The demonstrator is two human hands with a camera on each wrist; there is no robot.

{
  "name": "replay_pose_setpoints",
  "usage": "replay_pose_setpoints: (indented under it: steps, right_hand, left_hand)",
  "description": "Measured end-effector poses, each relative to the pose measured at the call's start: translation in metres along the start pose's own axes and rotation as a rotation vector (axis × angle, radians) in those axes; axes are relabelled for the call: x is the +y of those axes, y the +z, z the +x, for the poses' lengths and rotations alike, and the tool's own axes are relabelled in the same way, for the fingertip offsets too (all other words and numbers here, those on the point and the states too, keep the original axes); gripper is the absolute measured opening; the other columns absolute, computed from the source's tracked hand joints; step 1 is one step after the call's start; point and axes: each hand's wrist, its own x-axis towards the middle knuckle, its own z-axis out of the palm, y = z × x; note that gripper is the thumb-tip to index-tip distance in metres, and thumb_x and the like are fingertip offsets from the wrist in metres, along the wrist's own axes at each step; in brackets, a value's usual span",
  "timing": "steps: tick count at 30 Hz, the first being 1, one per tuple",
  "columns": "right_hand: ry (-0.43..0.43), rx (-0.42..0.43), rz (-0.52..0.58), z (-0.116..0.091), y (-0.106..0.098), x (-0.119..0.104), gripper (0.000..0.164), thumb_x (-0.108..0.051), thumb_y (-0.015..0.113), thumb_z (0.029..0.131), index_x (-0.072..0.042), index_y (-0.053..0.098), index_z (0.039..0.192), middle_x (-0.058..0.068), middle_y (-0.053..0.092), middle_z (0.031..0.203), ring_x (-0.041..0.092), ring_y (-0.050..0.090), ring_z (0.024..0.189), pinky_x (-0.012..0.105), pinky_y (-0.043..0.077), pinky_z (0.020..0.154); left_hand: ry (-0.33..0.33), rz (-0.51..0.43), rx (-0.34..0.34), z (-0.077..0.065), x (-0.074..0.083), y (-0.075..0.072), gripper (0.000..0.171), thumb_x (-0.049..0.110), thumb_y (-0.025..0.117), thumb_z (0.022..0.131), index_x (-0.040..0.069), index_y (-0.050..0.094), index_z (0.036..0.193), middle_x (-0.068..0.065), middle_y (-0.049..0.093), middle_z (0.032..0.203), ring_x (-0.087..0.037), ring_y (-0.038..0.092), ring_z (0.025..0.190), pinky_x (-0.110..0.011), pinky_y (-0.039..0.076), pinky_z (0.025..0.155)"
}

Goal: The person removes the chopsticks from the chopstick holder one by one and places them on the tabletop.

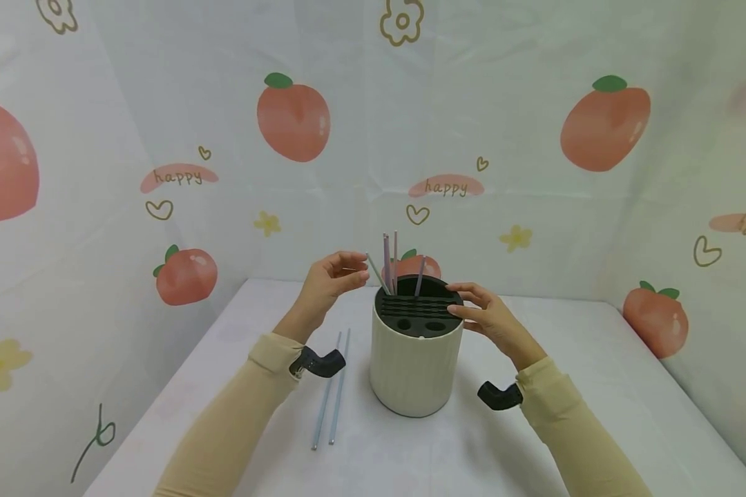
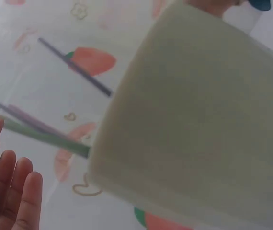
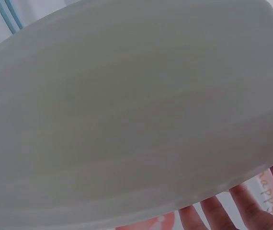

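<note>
A cream ribbed utensil holder (image 1: 415, 376) with a black slotted insert (image 1: 419, 308) stands upright on the table. Several thin sticks rise from its back opening, among them a green stick (image 1: 378, 273) leaning left and a purple stick (image 1: 420, 276). My left hand (image 1: 331, 284) is at the green stick's upper end, fingers loosely bent and thumb apart from it; in the left wrist view the stick (image 2: 55, 138) runs behind a fingertip. On the holder's right rim rests my right hand (image 1: 488, 314), fingers extended; in the right wrist view the holder's wall (image 3: 127, 110) partly hides the fingertips.
Two light blue sticks (image 1: 336, 400) lie side by side on the white table (image 1: 273, 442), left of the holder. A white cloth backdrop (image 1: 360, 138) printed with peaches encloses the back and sides.
</note>
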Motion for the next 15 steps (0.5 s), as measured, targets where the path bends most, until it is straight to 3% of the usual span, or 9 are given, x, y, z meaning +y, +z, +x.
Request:
replay_pose_setpoints:
  steps: [6, 15]
  right_hand:
    - [-0.004, 0.0, 0.005, 0.0, 0.001, 0.001, 0.038, -0.016, 0.063, 0.094, -0.014, 0.052, 0.13, 0.012, 0.046, 0.135, 0.007, 0.061, 0.1, 0.025, 0.051, 0.087]
    - [-0.003, -0.001, -0.003, 0.0, 0.0, 0.0, 0.037, -0.016, 0.063, 0.094, -0.016, 0.052, 0.13, 0.011, 0.046, 0.135, 0.007, 0.061, 0.101, 0.027, 0.049, 0.088]
  left_hand:
    - [0.008, 0.015, -0.001, 0.0, -0.012, 0.014, 0.029, 0.001, 0.069, 0.087, -0.004, 0.059, 0.113, 0.005, 0.063, 0.097, -0.009, 0.063, 0.092, -0.024, 0.054, 0.088]
    - [-0.008, 0.042, 0.011, 0.001, -0.021, 0.02, 0.025, 0.003, 0.07, 0.086, -0.003, 0.061, 0.109, 0.006, 0.064, 0.092, -0.009, 0.063, 0.089, -0.023, 0.054, 0.085]
